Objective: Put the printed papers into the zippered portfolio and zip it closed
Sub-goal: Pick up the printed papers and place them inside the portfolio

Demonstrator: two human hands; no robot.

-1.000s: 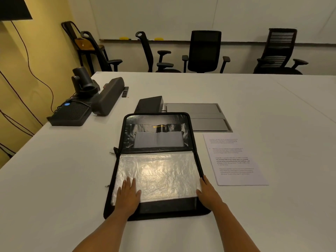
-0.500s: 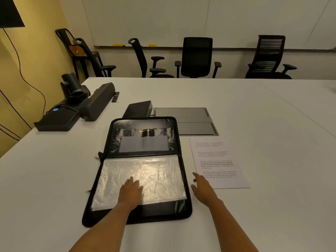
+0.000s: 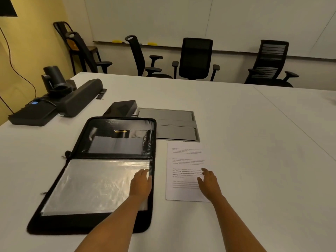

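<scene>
One zippered portfolio (image 3: pixel 101 171), lying open flat on the white table (image 3: pixel 254 160), zip undone all round. One stack of printed papers (image 3: pixel 183 160), page count can't tell, flat on the table just right of the portfolio, apart from it. Two hands: left hand (image 3: pixel 141 184) flat, fingers together, resting on the shiny plastic sleeve (image 3: pixel 91 184) at the portfolio's right edge, gripping nothing. Right hand (image 3: pixel 209 182) spread flat, palm down over the papers' right side, nothing clamped; contact can't tell. Beyond the portfolio: one small black box (image 3: pixel 121 110), two grey floor-box lids (image 3: pixel 174 124) set in the table. Far left: one camera (image 3: pixel 52 79), one speaker bar (image 3: pixel 80 97), one black console (image 3: pixel 32 113). Four office chairs (image 3: pixel 195 59) visible behind
</scene>
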